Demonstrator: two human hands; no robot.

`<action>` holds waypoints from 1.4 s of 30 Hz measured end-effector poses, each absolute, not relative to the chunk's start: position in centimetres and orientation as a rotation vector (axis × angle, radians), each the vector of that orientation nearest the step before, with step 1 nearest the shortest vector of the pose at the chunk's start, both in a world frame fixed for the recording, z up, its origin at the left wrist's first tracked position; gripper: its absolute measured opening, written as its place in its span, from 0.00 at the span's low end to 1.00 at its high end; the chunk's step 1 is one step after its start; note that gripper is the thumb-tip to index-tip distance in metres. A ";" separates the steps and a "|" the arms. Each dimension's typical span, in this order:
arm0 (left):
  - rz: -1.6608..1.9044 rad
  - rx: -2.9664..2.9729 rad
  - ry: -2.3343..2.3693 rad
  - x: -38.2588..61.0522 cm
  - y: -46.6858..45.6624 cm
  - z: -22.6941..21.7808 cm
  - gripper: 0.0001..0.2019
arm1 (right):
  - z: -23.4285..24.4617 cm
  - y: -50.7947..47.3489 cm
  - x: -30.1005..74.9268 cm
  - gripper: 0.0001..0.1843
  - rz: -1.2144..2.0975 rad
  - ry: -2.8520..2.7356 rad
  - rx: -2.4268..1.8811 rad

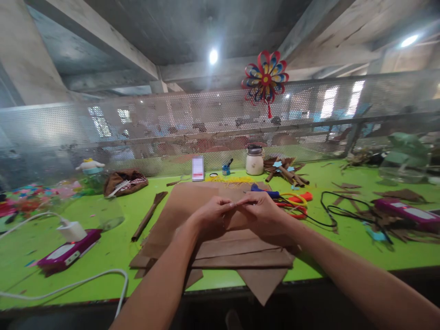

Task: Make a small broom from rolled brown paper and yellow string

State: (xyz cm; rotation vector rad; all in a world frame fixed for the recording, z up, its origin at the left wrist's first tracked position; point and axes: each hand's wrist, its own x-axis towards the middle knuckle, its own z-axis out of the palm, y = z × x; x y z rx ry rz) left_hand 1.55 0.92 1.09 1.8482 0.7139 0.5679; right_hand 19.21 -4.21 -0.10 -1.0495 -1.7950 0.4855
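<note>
Brown sheets point(240, 256) lie flat, overlapping, on the green table point(113, 247).

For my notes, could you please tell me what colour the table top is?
The flat table top is lime green; head view.

One head-worn view looks forward and slightly down across the green table point(113, 243). It sits close above the brown paper sheets point(182, 201) and faces the perforated metal screen point(154, 128) behind the table.

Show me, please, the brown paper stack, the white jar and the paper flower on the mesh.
brown paper stack point(240, 256): head view, bare front sheet.
white jar point(255, 164): head view, middle of its body.
paper flower point(265, 77): head view, its yellow centre.
</note>
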 end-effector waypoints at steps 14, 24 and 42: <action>0.543 1.880 0.636 2.1 1.8 0.1 0.16 | 0.2 -3.8 21.0 0.15 0.712 -1.800 -1.168; 0.561 1.906 0.693 1.9 0.1 0.7 0.15 | -0.5 -3.1 21.1 0.15 0.757 -1.748 -1.214; 0.604 2.059 0.718 2.5 0.5 -0.2 0.15 | 0.0 -3.1 21.5 0.14 0.674 -1.876 -1.229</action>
